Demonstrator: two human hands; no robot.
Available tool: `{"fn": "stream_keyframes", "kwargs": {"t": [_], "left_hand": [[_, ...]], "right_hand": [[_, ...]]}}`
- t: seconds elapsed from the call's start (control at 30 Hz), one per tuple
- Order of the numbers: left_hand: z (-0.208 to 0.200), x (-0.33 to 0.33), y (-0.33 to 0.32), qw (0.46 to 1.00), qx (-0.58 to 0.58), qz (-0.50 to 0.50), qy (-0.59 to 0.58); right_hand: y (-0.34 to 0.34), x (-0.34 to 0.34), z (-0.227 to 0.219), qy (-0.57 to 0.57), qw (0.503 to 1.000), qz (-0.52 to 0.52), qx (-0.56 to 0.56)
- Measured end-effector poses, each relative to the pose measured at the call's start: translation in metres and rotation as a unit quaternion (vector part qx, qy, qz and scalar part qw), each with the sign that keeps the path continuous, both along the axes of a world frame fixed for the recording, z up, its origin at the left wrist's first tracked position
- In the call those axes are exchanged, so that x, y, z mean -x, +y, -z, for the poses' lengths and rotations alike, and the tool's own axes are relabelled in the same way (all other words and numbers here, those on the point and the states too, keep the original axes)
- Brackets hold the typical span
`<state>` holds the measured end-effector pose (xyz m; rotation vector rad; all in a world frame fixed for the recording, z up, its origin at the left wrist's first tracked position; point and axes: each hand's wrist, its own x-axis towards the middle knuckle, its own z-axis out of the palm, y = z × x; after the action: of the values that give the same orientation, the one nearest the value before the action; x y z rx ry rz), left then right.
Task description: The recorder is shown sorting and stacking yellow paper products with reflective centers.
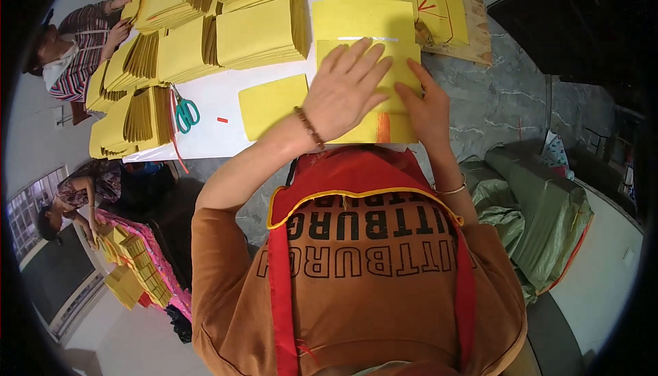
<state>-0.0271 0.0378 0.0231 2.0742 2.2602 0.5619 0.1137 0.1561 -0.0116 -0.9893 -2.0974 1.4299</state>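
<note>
Pressing flat with fingers spread, your left hand (pixel 346 88) lies open on the yellow envelope (pixel 370 81) at the white table's (pixel 212 95) near edge, while your right hand (pixel 428 105) rests open-palmed on its right side, gripping nothing.

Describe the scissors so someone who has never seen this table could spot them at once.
Start at the white table covered in stacks of yellow envelopes. On its bare strip to the left of the left hand, beside a fanned yellow stack, lie the scissors. Their teal handles make them the only non-yellow, non-paper item there.
</note>
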Motion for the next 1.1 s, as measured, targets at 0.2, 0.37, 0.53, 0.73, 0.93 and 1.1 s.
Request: {"fn": "stream_keyframes", "kwargs": {"t": [0.2,0.37,0.53,0.73,0.93,1.1], "left_hand": [[0.03,-0.003,-0.002,0.999,0.05,0.006,-0.007],[0.032,-0.003,-0.001,0.998,0.061,0.004,-0.002],[0.031,-0.004,-0.002,0.998,0.07,0.003,0.007],[0.029,0.002,-0.006,0.999,0.011,0.048,-0.003],[0.026,-0.007,-0.008,0.995,-0.006,0.087,0.058],[0.023,-0.028,-0.001,0.992,0.011,0.001,0.128]], "right_hand": [[0.003,0.002,0.0,-0.032,0.998,-0.02,-0.04],[-0.011,-0.011,-0.02,-0.104,0.99,-0.013,-0.094],[-0.025,-0.047,0.0,-0.096,0.892,-0.215,-0.386],[-0.025,-0.051,0.01,-0.085,0.902,-0.22,-0.362],[-0.01,-0.052,0.003,-0.01,0.942,-0.262,-0.211],[0.005,-0.06,0.0,0.121,0.984,-0.116,0.064]]}}
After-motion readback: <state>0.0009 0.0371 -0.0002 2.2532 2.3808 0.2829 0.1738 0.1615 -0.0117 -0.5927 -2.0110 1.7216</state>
